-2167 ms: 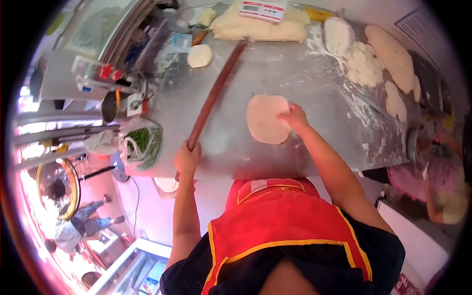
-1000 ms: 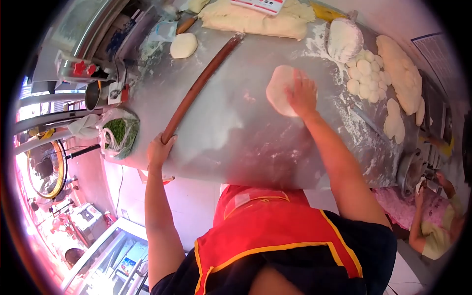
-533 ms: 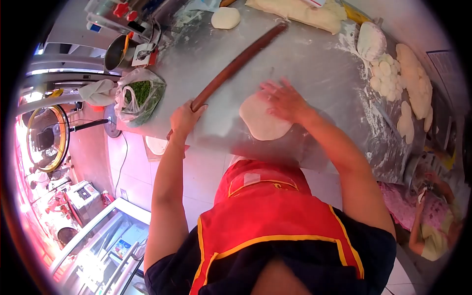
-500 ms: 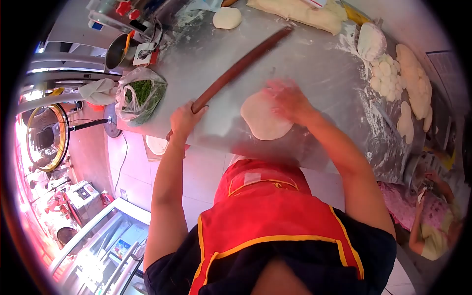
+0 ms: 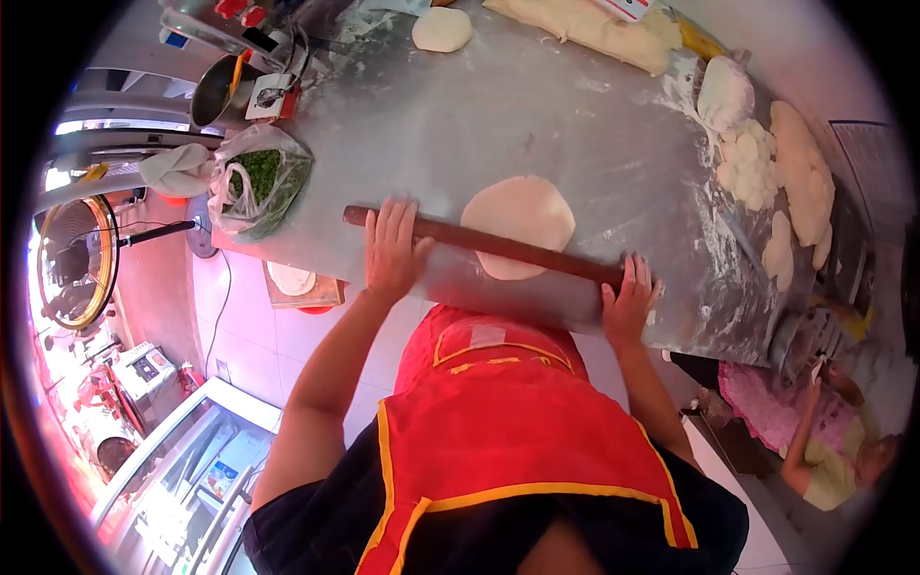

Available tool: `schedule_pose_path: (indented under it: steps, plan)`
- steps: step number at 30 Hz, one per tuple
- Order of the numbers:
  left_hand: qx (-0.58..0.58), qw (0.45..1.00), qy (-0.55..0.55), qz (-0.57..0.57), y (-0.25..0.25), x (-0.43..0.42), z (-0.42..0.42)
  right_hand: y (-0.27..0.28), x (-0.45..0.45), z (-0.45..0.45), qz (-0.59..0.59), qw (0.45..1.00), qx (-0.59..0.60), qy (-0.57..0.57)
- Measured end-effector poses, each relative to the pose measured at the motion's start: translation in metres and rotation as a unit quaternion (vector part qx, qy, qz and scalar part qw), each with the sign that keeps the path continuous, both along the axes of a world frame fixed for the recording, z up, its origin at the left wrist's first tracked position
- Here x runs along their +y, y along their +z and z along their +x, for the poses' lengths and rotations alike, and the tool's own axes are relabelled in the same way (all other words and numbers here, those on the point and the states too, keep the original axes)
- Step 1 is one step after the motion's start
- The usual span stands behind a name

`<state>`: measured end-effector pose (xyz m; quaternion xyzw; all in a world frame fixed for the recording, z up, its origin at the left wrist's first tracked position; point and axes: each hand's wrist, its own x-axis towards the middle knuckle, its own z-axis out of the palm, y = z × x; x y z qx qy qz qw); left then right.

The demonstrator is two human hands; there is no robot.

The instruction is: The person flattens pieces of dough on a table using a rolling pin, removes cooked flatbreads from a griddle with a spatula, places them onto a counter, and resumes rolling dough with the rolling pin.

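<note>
i've got both hands palm-down, fingers stretched over the rolling pin (image 5: 498, 243), not clenched: left hand (image 5: 391, 251) near one end, right hand (image 5: 631, 299) at the other. counting now: two hands, one pin, one flat dough sheet (image 5: 522, 206) under its middle. the sheet lies between my hands, right of the left, left of the right, on the metal table (image 5: 383, 125).

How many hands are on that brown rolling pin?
2: the left hand near the left end of the rolling pin, and the right hand at its right end.
</note>
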<state>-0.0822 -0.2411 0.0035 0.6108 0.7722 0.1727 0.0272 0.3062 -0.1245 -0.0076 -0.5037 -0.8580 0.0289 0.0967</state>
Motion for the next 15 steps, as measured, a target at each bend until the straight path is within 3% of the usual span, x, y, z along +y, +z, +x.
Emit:
schedule_pose_path:
  steps: [4,8,12,15]
  plan:
    - [0.015,0.999,0.009,0.030,-0.014,0.042,-0.012,-0.017,0.043,-0.018,0.014,0.998,0.045,-0.029]
    - [0.087,0.995,0.018,-0.037,-0.013,0.134,-0.039,-0.019,0.141,-0.050,0.044,0.997,-0.046,-0.047]
    - [0.116,0.991,0.014,0.071,-0.014,0.217,-0.065,-0.024,0.232,-0.076,0.133,0.988,-0.019,-0.072]
    - [0.112,0.990,0.010,0.083,-0.015,0.225,-0.071,-0.018,0.222,-0.075,0.111,0.994,0.012,0.001]
